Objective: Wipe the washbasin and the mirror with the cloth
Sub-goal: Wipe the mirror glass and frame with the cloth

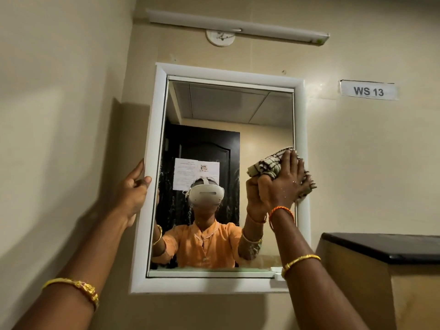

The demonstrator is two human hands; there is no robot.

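A white-framed mirror (228,110) hangs on the beige wall in front of me. My right hand (284,182) presses a bunched checked cloth (266,166), beige with dark lines, against the glass at the mirror's right edge, about halfway up. Its fingers curl over the cloth. My left hand (133,186) grips the left side of the mirror frame (148,210), thumb on the front and fingers behind. The glass reflects a person in an orange top wearing a headset. The washbasin is out of view.
A tube light (238,26) is mounted above the mirror. A label reading "WS 13" (368,91) is stuck to the wall at upper right. A dark-topped ledge (385,246) juts out at lower right, close to my right forearm.
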